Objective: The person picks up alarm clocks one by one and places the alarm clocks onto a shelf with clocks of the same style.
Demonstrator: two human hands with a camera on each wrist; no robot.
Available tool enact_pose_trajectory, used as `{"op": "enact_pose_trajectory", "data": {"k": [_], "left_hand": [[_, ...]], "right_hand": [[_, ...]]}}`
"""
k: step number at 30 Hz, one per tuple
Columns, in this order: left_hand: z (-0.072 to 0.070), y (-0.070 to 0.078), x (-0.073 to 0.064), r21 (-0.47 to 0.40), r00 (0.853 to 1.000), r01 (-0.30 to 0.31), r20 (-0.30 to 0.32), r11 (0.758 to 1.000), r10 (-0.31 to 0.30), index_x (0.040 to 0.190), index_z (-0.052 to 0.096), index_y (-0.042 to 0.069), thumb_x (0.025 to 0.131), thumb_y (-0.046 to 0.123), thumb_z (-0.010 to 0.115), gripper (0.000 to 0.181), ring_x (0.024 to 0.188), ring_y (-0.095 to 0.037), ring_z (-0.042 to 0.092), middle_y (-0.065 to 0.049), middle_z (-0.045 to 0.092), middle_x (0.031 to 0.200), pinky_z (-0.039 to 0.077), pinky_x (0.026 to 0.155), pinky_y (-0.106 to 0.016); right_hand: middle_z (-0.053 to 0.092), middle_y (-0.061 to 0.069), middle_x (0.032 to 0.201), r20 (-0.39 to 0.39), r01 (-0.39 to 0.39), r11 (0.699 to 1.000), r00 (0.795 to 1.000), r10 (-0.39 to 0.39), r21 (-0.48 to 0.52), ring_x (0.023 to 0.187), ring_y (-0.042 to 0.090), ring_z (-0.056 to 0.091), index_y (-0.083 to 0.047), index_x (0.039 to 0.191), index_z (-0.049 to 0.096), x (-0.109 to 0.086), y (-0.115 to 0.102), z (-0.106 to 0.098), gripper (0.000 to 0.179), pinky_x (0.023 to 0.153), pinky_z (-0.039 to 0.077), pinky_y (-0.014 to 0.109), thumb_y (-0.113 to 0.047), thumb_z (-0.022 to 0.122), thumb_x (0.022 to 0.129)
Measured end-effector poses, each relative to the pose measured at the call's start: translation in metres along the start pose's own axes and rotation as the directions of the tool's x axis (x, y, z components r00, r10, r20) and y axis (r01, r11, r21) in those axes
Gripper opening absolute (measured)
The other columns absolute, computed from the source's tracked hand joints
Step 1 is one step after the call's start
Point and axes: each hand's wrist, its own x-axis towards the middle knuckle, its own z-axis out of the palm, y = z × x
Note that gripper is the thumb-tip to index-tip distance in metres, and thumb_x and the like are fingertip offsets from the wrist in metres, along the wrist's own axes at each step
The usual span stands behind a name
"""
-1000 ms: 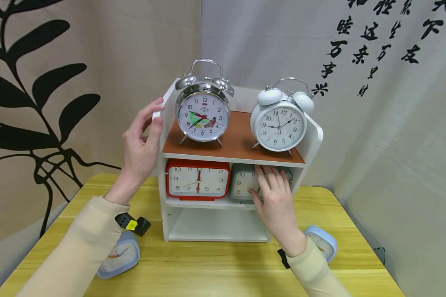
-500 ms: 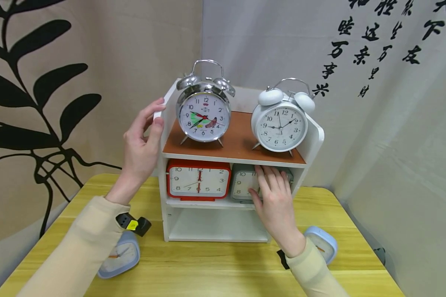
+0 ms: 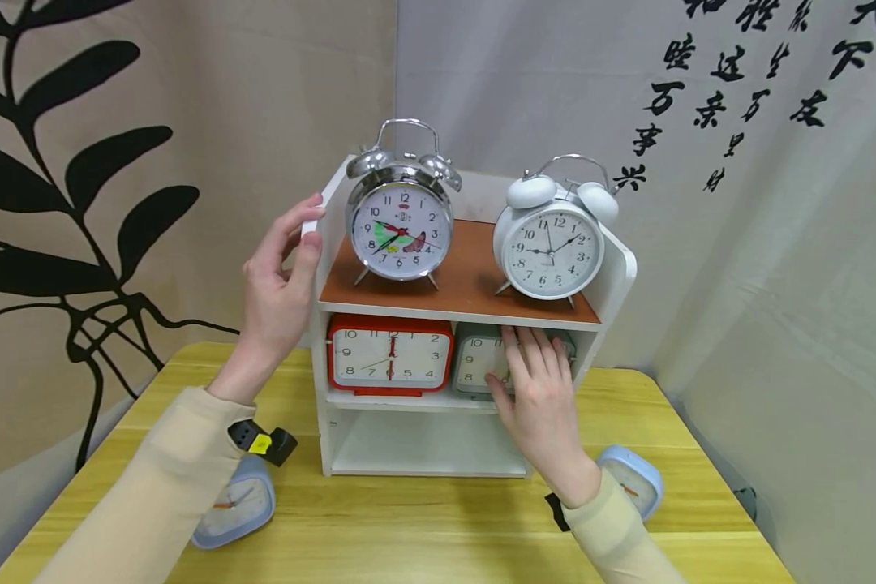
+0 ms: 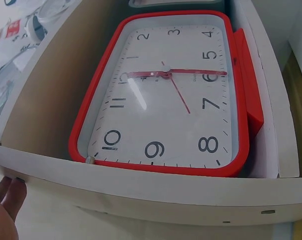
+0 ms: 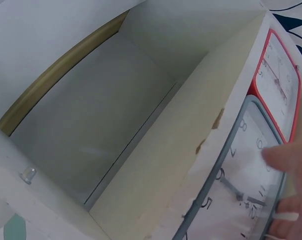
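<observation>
My left hand (image 3: pixel 277 284) holds the upper left side panel of a small white shelf unit (image 3: pixel 319 389), fingers and thumb at its front edge. In the left wrist view, fingertips (image 4: pixel 13 197) show beside that panel. On the middle shelf, a red-framed desk clock (image 3: pixel 368 357) stands left of a grey-green desk clock (image 3: pixel 480 361). Straight fingers of my right hand (image 3: pixel 543 405) rest on the front of the grey-green clock, partly hiding it. The right wrist view shows my thumb (image 5: pixel 283 156) over the pale dial (image 5: pixel 240 172).
On the brown top shelf stand a silver twin-bell alarm clock (image 3: pixel 401 231) and a white one (image 3: pixel 552 251). A light blue clock lies at each side of the wooden table, one left (image 3: pixel 237 511) and one right (image 3: pixel 638 478), both partly covered by my arms.
Almost nothing differs. My right thumb has shifted very slightly left on the grey-green clock; my left hand stays at the side panel.
</observation>
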Motion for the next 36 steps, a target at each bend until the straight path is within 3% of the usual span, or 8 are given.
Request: {"op": "enact_pose_trajectory", "data": {"k": [3,6,9,11,15,23,30,36], "left_hand": [[0.000,0.000,0.000,0.001,1.000,0.000,0.001,1.000,0.000,0.146,0.055,0.005,0.111,0.019,0.050,0.038,0.133,-0.022,0.063,-0.003,0.055,0.161,0.054,0.095,-0.007],[0.000,0.000,-0.001,0.001,1.000,-0.002,0.002,1.000,0.002,0.146,0.055,0.006,0.111,0.019,0.050,0.038,0.133,-0.023,0.062,-0.003,0.055,0.161,0.054,0.095,-0.007],[0.000,0.000,-0.001,0.001,1.000,-0.006,0.000,1.000,0.006,0.146,0.055,0.006,0.111,0.019,0.050,0.038,0.134,-0.024,0.062,-0.003,0.055,0.161,0.054,0.096,-0.007],[0.000,0.000,-0.001,0.004,1.000,-0.010,-0.002,1.000,0.010,0.146,0.055,0.005,0.111,0.019,0.050,0.038,0.134,-0.024,0.062,-0.003,0.055,0.161,0.054,0.096,-0.007],[-0.001,0.000,-0.001,0.009,1.000,-0.006,-0.003,1.000,0.006,0.146,0.055,0.005,0.111,0.020,0.050,0.038,0.135,-0.026,0.062,-0.003,0.055,0.161,0.054,0.096,-0.007],[-0.002,0.000,-0.002,0.006,1.000,0.017,-0.004,1.000,-0.017,0.146,0.056,0.006,0.111,0.021,0.050,0.039,0.134,-0.022,0.062,-0.001,0.055,0.161,0.053,0.096,-0.007],[-0.001,0.000,-0.002,-0.007,1.000,0.019,-0.007,1.000,-0.019,0.145,0.056,0.005,0.111,0.020,0.051,0.038,0.135,-0.025,0.062,-0.002,0.055,0.160,0.055,0.095,-0.008],[0.000,0.000,-0.001,0.001,1.000,0.010,-0.003,1.000,-0.010,0.146,0.055,0.006,0.111,0.021,0.050,0.038,0.134,-0.024,0.062,-0.002,0.055,0.161,0.054,0.095,-0.007]], "right_hand": [[0.060,0.023,0.149,0.004,0.004,0.999,1.000,-0.004,0.032,0.140,0.045,0.053,-0.004,0.151,0.054,-0.004,0.001,-0.001,0.074,0.115,0.042,0.069,-0.038,0.080,0.090],[0.055,0.023,0.155,0.008,0.009,0.998,1.000,-0.010,0.063,0.146,0.045,0.047,-0.006,0.155,0.050,-0.009,0.001,-0.002,0.075,0.116,0.039,0.072,-0.058,0.060,0.102],[0.051,0.022,0.160,0.005,0.023,0.996,1.000,-0.024,0.083,0.150,0.045,0.043,-0.008,0.156,0.049,-0.014,0.002,-0.003,0.080,0.116,0.036,0.074,-0.069,0.040,0.105],[0.048,0.022,0.162,0.007,0.038,0.995,0.999,-0.039,0.094,0.151,0.045,0.041,-0.009,0.157,0.049,-0.017,0.002,-0.004,0.081,0.117,0.035,0.074,-0.070,0.037,0.105],[0.046,0.022,0.164,-0.009,0.077,0.992,0.997,-0.076,0.101,0.152,0.045,0.040,-0.008,0.156,0.050,-0.022,0.004,-0.007,0.082,0.118,0.035,0.072,-0.070,0.036,0.105],[0.043,0.020,0.167,-0.109,0.155,0.982,0.984,-0.143,0.110,0.163,0.032,0.028,-0.003,0.152,0.054,-0.034,0.011,-0.014,0.076,0.139,0.012,0.043,-0.063,0.045,0.106],[0.039,0.017,0.170,-0.163,0.174,0.974,0.975,-0.151,0.141,0.165,0.029,0.025,-0.002,0.151,0.053,-0.046,0.027,-0.022,0.073,0.139,0.011,0.040,-0.059,0.053,0.105],[0.040,0.018,0.169,-0.163,0.140,0.981,0.980,-0.117,0.133,0.166,0.026,0.024,0.001,0.149,0.054,-0.056,0.043,-0.028,0.075,0.139,0.011,0.038,-0.059,0.052,0.105]]}}
